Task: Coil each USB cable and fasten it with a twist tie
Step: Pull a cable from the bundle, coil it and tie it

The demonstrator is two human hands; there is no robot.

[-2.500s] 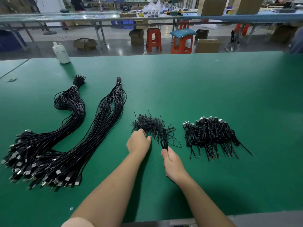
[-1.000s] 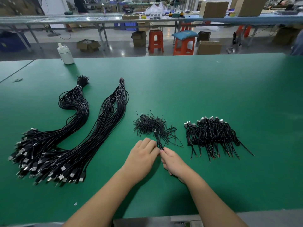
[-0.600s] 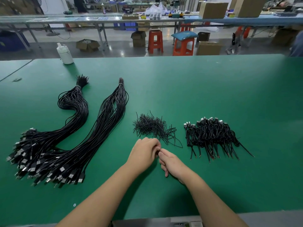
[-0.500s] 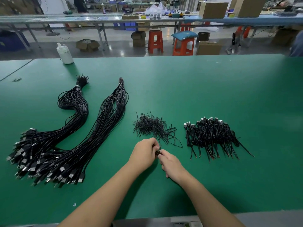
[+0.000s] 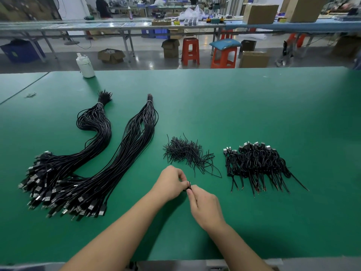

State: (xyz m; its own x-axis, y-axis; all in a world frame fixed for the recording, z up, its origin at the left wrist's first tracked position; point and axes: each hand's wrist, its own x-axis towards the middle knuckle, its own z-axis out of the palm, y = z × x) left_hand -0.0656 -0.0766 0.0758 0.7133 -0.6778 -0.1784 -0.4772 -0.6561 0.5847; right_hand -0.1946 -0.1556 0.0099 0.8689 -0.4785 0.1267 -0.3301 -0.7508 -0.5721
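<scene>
the green counter [image 5: 254, 106] is carrying everything, and the work is being done near its front edge. two long bundles of uncoiled usb cables [image 5: 109, 159] are lying to the left, bound at their far ends, with the plugs fanned out toward the person. a pile of finished coils [image 5: 256, 163] is sitting to the right, and a loose heap of twist ties [image 5: 185, 153] is lying between the two, just beyond the hands. the left hand [image 5: 172, 184] is curled around a small black coil [image 5: 188, 185], most of which is being hidden by the fingers, while the right hand [image 5: 205, 204] is pinching something dark at the coil's edge, probably the tie's ends, though that is too small to be told. the fastening step is judged to be in hand. for it to be done well, the loops are best being kept squeezed flat by the left hand while the tie ends are being turned together by the right, close against the coil, so that no loop is being let spring out.
</scene>
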